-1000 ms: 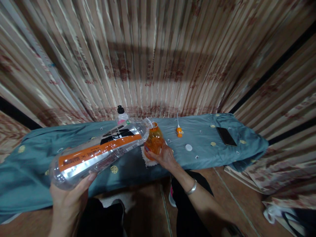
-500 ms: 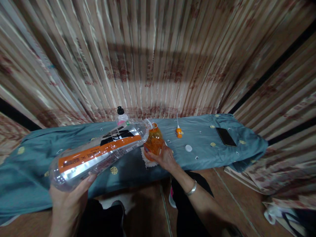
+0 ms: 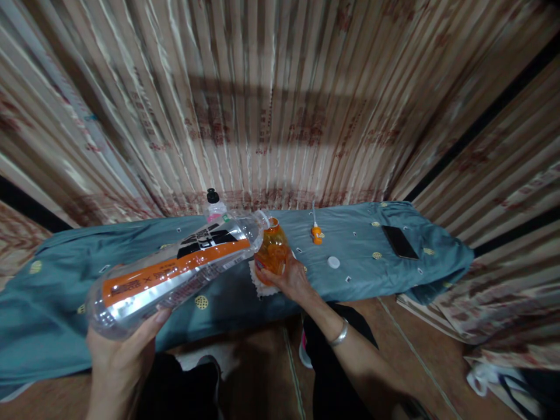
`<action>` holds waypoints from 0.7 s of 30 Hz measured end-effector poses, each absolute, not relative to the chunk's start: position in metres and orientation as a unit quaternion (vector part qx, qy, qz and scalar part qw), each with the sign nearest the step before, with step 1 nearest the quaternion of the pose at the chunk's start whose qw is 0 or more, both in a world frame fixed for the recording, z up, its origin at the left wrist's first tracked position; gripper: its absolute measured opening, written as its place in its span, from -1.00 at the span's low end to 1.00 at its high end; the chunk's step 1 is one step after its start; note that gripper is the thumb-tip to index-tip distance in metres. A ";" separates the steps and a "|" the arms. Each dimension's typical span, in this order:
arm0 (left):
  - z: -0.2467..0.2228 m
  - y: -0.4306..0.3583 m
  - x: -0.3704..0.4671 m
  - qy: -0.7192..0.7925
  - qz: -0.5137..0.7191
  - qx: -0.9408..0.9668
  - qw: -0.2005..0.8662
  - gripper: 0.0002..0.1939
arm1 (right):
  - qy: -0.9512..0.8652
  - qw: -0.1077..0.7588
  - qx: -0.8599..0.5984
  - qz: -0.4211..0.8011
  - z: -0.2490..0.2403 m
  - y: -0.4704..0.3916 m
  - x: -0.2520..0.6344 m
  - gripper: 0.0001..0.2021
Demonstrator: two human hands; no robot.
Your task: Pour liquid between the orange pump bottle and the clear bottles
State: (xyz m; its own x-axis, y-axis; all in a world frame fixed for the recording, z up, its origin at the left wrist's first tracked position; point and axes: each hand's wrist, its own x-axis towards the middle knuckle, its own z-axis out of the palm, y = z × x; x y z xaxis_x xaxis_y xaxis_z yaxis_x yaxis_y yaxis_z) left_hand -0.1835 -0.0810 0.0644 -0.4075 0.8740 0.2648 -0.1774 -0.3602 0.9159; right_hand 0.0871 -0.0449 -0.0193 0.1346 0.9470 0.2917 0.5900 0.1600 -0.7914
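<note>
My left hand (image 3: 125, 350) grips the base of a large clear bottle (image 3: 175, 268) with an orange and silver label. The bottle is tilted, its uncapped neck at the mouth of a small orange bottle (image 3: 273, 248). Around that upright orange bottle my right hand (image 3: 291, 277) is closed. Beneath it lies a white cloth (image 3: 261, 289) with a jagged edge. An orange pump top (image 3: 316, 234) with a clear tube and a white cap (image 3: 333, 262) lie to the right. Whether liquid passes between the bottles is too small to tell.
A bottle with a black cap (image 3: 213, 198) stands behind the large bottle. A dark phone (image 3: 399, 242) lies at the right on the blue-green cloth cover (image 3: 371, 280). Pleated curtains (image 3: 280, 116) rise behind and at both sides.
</note>
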 end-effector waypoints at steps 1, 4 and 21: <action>0.064 -0.081 -0.184 0.431 0.719 0.407 0.363 -0.19 | -0.624 0.432 -0.619 0.203 -0.019 -0.045 0.087 -0.28; 0.062 -0.080 -0.184 0.425 0.720 0.417 0.358 -0.20 | -0.623 0.428 -0.622 0.205 -0.018 -0.045 0.087 -0.29; 0.060 -0.077 -0.185 0.415 0.725 0.420 0.354 -0.14 | -0.625 0.437 -0.613 0.206 -0.025 -0.044 0.088 -0.29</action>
